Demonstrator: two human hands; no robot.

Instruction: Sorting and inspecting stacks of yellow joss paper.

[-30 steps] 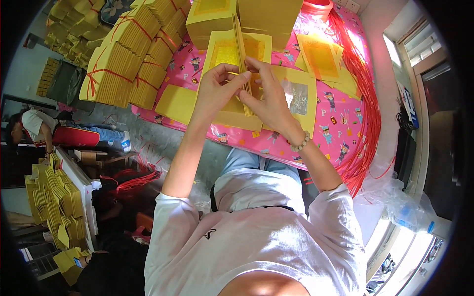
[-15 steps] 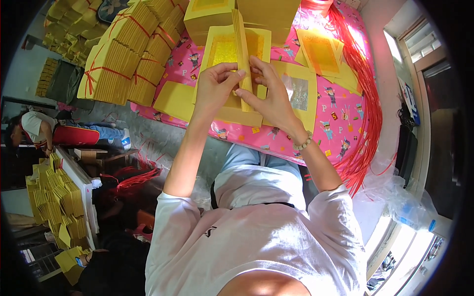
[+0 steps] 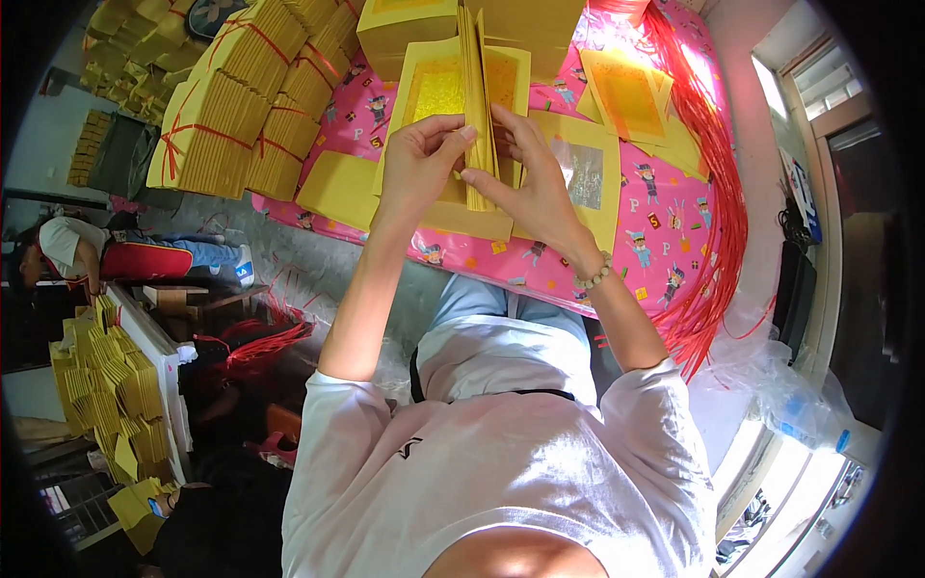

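Upright between my hands stands a thin sheaf of yellow paper (image 3: 474,91), its edges fanned slightly apart at the top. My left hand (image 3: 420,159) pinches it from the left with thumb and bent fingers. On the other side my right hand (image 3: 528,171), with a beaded bracelet at the wrist, grips it between thumb and fingertips. Beneath lies a stack of yellow paper (image 3: 412,77) whose top carries a shiny gold panel and an orange one; my hands hide part of it. A yellow sheet with a silver foil panel (image 3: 584,176) lies beside my right hand.
Stacks tied with red string (image 3: 207,135) stand at the left on a pink patterned table cover (image 3: 453,252). Red strings (image 3: 727,222) hang over the right edge. More yellow sheets (image 3: 626,96) lie far right. Another person (image 3: 82,246) is at a table piled with yellow paper.
The sheaf's leaves have spread a little apart at the top. Both hands keep their hold, with only slight shifts of the fingers.
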